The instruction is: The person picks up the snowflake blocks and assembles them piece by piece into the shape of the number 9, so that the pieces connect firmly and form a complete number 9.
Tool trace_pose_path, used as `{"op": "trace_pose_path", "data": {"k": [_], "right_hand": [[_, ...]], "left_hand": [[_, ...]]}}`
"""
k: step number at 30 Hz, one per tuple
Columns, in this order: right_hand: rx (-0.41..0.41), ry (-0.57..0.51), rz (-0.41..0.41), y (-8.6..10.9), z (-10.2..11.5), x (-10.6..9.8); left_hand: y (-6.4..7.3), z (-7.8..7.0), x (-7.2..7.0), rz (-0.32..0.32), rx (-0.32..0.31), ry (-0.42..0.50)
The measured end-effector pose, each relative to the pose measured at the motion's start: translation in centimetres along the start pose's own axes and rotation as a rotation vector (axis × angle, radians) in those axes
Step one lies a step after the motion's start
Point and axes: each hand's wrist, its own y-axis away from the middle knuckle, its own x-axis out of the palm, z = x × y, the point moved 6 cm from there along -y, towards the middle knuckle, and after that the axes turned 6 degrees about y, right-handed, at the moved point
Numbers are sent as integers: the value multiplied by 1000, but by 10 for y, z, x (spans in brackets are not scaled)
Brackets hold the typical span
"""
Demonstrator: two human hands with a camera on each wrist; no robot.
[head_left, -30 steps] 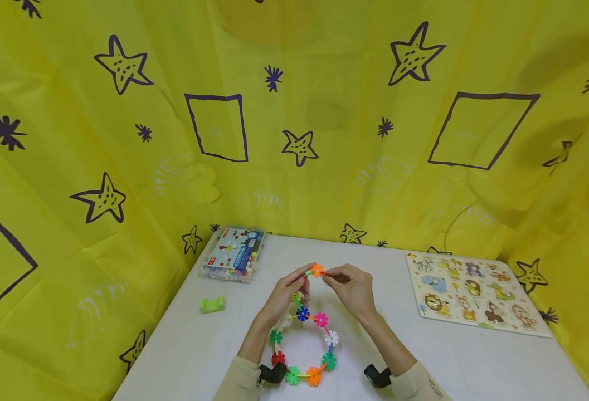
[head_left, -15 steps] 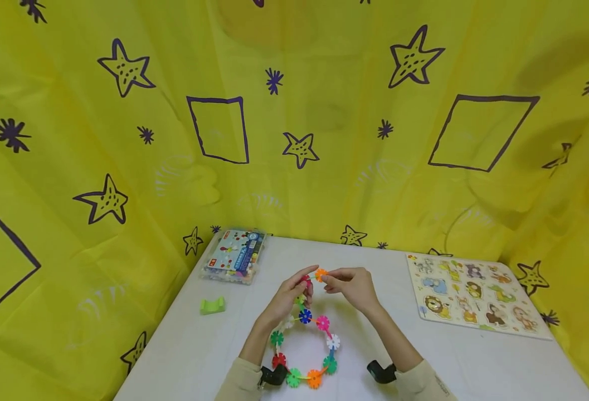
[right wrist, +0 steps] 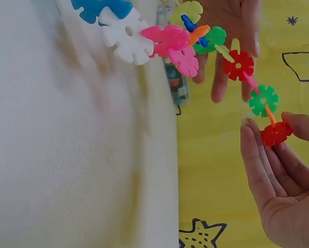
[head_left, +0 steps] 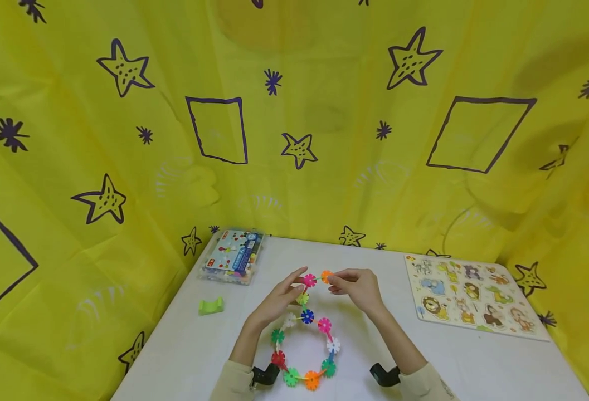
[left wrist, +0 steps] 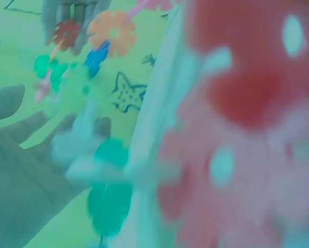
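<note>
A ring of colourful notched plastic discs, snowflake-shaped linking pieces (head_left: 312, 380), hangs or lies between the forearms. From its far side a short tail runs up through a yellow disc (head_left: 302, 298) and a pink disc (head_left: 310, 280) to an orange disc (head_left: 326, 277). My right hand (head_left: 358, 289) pinches that end disc between thumb and fingers; the right wrist view shows the pinched disc (right wrist: 276, 133) as red-orange. Beside the pink disc is my left hand (head_left: 276, 301), its fingers extended and loosely spread. In the left wrist view, blurred discs cover much of the frame beside the left hand (left wrist: 25, 170).
A clear plastic box (head_left: 233, 256) with a printed label stands at the back left of the white table (head_left: 374, 356). Nearer lies a small light-green block (head_left: 211, 306). An animal picture puzzle board (head_left: 475, 298) lies at right. A yellow patterned cloth (head_left: 324, 195) hangs behind.
My left fingers have opened away from the tail, so the pink disc now shows. The right hand has shifted slightly right with the orange disc.
</note>
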Motion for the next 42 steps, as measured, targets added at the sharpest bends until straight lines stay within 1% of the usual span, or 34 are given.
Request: {"op": "trace_pose_path", "data": {"k": [4,6,9,12,14,17,20,22,24,28,32,36,39,42], "right_hand": [[7,-24,0,1,0,-3],[12,-28,-2,2,0,-4],[22,-33,-7,4,1,-6],[29,-51,-13,7,1,-8],[33,-68,-16,9,1,-10],[40,-86,-24,11,-1,-13],[53,-96,-37,12,-4,-16],[62,-95,-46,13,-7,-18],[69,-93,-51,14,-10,-20],[82,-99,-61,16,-15,-22],[89,-124,-64,18,-16,-24],[93,-115,-58,21,-15,-26],[104,-110,-61,23,-17,-28],[118,-107,-64,25,-19,-29]], "left_hand": [[13,0,-12,-22,-9,1],[21,1,-17,-39,-26,-3],[34,5,-23,-72,-84,-49],[48,10,-25,-80,-164,-106],[57,12,-24,-63,-213,-140],[70,13,-22,-17,-278,-159],[82,12,-17,13,-340,-184],[88,10,-13,16,-362,-214],[94,8,-8,3,-375,-252],[101,6,2,-32,-350,-321],[101,10,7,-46,-310,-378],[101,10,10,-59,-264,-423],[102,8,12,-77,-238,-425],[104,7,11,-98,-235,-380]]}}
